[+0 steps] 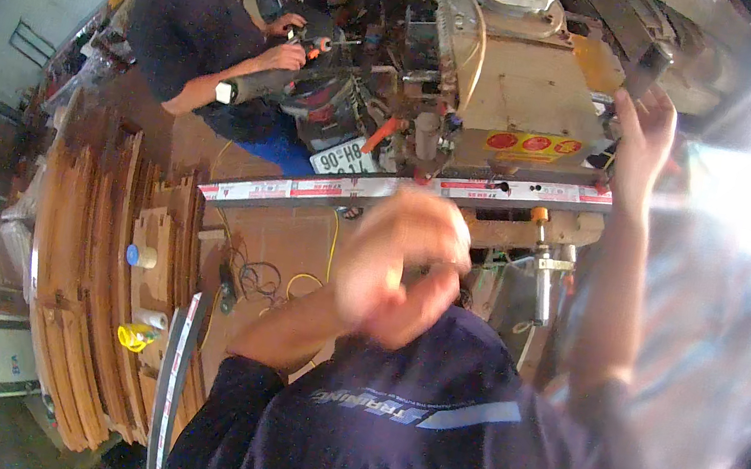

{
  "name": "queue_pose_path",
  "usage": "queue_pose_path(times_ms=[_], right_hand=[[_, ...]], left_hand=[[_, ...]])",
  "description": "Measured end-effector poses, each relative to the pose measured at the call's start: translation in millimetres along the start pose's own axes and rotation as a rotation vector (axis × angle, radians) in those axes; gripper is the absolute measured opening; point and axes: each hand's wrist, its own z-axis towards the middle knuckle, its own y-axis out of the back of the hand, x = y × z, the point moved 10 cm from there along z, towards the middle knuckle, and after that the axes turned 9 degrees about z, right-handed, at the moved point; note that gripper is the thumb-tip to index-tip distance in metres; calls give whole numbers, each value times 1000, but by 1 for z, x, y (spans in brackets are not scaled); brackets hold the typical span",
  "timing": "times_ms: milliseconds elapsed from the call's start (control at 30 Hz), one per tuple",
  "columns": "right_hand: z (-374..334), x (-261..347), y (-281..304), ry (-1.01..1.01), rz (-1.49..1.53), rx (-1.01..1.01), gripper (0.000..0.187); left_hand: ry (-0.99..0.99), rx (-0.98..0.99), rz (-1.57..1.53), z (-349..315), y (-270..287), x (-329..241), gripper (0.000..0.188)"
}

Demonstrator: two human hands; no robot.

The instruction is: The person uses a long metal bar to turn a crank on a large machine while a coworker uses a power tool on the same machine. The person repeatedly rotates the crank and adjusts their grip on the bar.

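Observation:
In front of my chest, my left hand [405, 264] is raised and smeared by motion, its fingers curled in. Whatever it may hold is hidden. My right hand [646, 131] reaches up to the machine's right side, with thumb and fingers round the lower end of a dark handle [649, 67]. The beige machine [529, 86] bears red and yellow warning labels. Across its front runs a long metal bar [304, 187] with red-and-white stickers and several dark holes; my left hand is just below it. A metal cylinder [541, 287] with an orange-yellow fitting hangs under the bar.
At the upper left, a co-worker [195, 35] holds a power drill [266, 87] beside a parked motorbike [322, 111]. Stacked brown wooden boards [79, 284] carry a yellow tape roll [137, 337]. Another stickered bar [171, 389] lies beside them. Cables [259, 280] trail across the floor.

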Motion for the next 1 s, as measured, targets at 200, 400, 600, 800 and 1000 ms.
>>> queue_pose_path(times_ms=[200,400,600,800,1000], right_hand=[[6,-31,-24,-97,-154,-72,34],[6,-29,-19,3,-255,-132,36],[11,-32,-19,-6,-326,-114,42],[13,-28,-16,54,-357,-118,42],[12,-18,-20,57,-404,-133,42]], left_hand=[[-228,20,504,36,26,-160,26],[271,-3,579,49,27,-150,25],[-156,375,454,13,-28,-105,33],[245,430,387,-40,-41,32,14],[443,383,536,-87,-18,113,14]])
